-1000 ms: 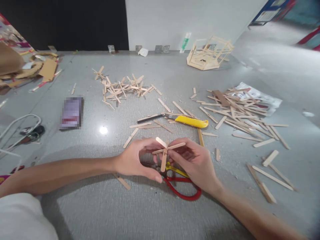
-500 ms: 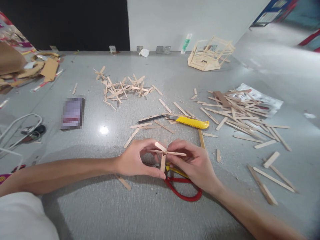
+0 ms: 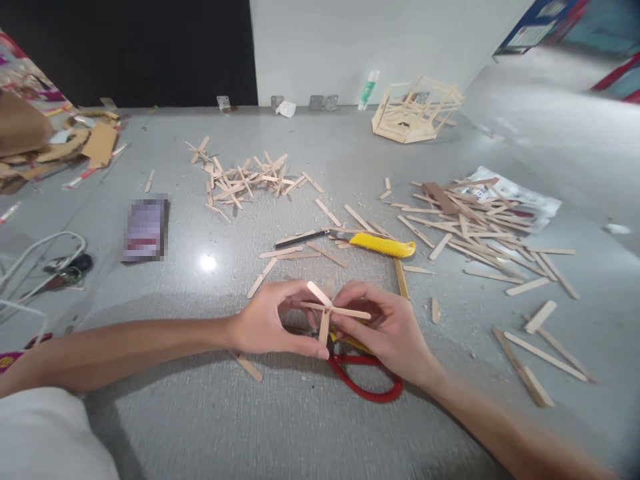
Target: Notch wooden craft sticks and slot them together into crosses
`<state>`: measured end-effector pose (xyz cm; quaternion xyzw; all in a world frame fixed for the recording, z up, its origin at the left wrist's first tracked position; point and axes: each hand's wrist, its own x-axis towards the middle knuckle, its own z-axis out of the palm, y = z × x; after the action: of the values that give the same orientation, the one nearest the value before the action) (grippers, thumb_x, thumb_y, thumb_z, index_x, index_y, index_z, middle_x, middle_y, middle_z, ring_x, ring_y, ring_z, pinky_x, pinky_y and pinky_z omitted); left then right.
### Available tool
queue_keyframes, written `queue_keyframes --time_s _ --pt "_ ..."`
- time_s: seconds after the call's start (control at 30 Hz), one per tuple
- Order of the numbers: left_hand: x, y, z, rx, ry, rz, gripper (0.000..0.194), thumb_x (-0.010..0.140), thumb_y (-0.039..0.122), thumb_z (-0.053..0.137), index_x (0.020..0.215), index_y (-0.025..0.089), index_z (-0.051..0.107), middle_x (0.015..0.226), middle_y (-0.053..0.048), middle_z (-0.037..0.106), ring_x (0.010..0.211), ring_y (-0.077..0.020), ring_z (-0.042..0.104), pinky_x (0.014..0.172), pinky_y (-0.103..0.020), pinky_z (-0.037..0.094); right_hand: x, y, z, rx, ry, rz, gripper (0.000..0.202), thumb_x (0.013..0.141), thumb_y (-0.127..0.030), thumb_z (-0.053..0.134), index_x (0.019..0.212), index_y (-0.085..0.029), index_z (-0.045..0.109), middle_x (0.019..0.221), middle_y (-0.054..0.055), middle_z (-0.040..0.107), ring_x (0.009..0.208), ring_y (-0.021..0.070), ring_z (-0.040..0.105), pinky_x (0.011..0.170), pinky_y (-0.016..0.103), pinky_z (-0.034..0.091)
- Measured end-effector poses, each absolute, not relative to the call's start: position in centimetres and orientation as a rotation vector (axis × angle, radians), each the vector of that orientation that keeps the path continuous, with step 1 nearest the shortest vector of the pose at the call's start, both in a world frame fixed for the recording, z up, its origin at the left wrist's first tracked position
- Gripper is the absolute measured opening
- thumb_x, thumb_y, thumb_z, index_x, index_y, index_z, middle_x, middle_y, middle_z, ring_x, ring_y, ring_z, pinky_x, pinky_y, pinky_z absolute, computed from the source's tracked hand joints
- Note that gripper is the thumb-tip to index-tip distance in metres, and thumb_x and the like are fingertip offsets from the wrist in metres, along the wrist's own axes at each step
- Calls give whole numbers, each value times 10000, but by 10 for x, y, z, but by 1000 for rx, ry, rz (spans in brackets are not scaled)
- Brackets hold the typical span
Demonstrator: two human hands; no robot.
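Between my hands is a small piece of crossed wooden craft sticks (image 3: 325,327), with several short arms meeting near one point. My left hand (image 3: 263,320) curves around its left side, thumb stretched towards the lower arm and fingers behind it. My right hand (image 3: 393,327) pinches the piece from the right, with thumb and fingertips close to the joint. Below the hands lie scissors (image 3: 367,397) with red handles, partly covered by my right hand. A yellow cutter knife (image 3: 385,245) rests on loose sticks just beyond them.
Several star-shaped stick pieces (image 3: 245,180) lie heaped at the back. Loose sticks (image 3: 480,230) spread over the right side. A hexagonal stick frame (image 3: 417,120) and a glue tube (image 3: 369,90) stand near the white panel. At left are cardboard scraps (image 3: 100,143), a pixelated item (image 3: 145,228) and a cable (image 3: 65,237).
The view has shifted slightly. My hands keep almost the same grip, and the crossed sticks have tilted a little between them.
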<state>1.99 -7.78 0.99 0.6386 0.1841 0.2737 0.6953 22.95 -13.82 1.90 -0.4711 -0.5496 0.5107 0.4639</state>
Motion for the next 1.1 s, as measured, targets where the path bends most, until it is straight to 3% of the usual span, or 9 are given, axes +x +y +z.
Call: queue_keyframes --time_s 0.23,0.33,0.43,0.73,1.1 --pt "19 -76 6 1419 377 636 502 674 230 948 1089 180 670 960 -38 723 891 -183 710 888 -338 579 229 -140 13 -1199 -1327 1208 206 871 -403 805 845 -217 718 775 24 715 624 154 699 552 242 604" --pt "16 -75 6 1480 311 626 395 862 379 804 1167 174 660 1056 -99 725 992 -227 718 940 -381 579 229 -140 12 -1197 -1269 1267 207 866 -406 811 845 -221 720 774 15 708 585 148 695 527 246 609" --pt "15 -75 5 1512 306 650 315 1012 400 590 1224 173 647 1086 -120 722 1001 -219 725 927 -371 590 228 -140 13 -1195 -1245 1285 223 840 -416 833 823 -220 729 757 14 698 566 148 693 509 245 607" --pt "17 -76 6 1626 415 708 225 1015 299 612 1175 163 694 1050 -100 755 944 -174 738 868 -283 598 230 -144 12 -1133 -1241 1249 104 851 -318 839 871 -243 770 848 9 691 454 86 629 415 201 546" --pt "17 -78 7 1695 509 737 215 971 317 704 1106 162 766 959 -76 805 853 -167 771 770 -223 613 231 -148 12 -1133 -1294 1224 46 866 -278 820 911 -272 807 880 32 719 453 119 656 423 253 590"
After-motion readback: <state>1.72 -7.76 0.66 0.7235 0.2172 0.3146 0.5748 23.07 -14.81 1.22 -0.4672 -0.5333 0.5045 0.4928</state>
